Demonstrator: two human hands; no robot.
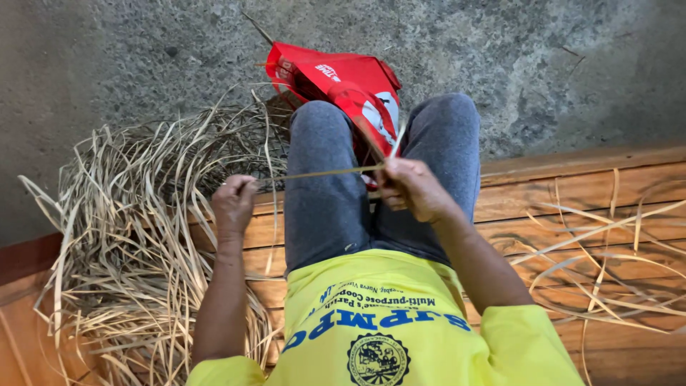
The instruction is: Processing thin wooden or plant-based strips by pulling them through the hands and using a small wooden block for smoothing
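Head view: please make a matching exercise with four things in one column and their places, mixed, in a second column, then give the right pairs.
Things:
1. pile of dry straw-coloured leaf strips
2. red plastic bag
3. thin stretched leaf strip
4. loose pale curved strips

Places:
A. on the wooden planks at the person's right
B. between the left hand and right hand
C. at the person's left side
D. on the grey concrete floor beyond the knees

Pairs: 1-C, 2-D, 3-B, 4-A
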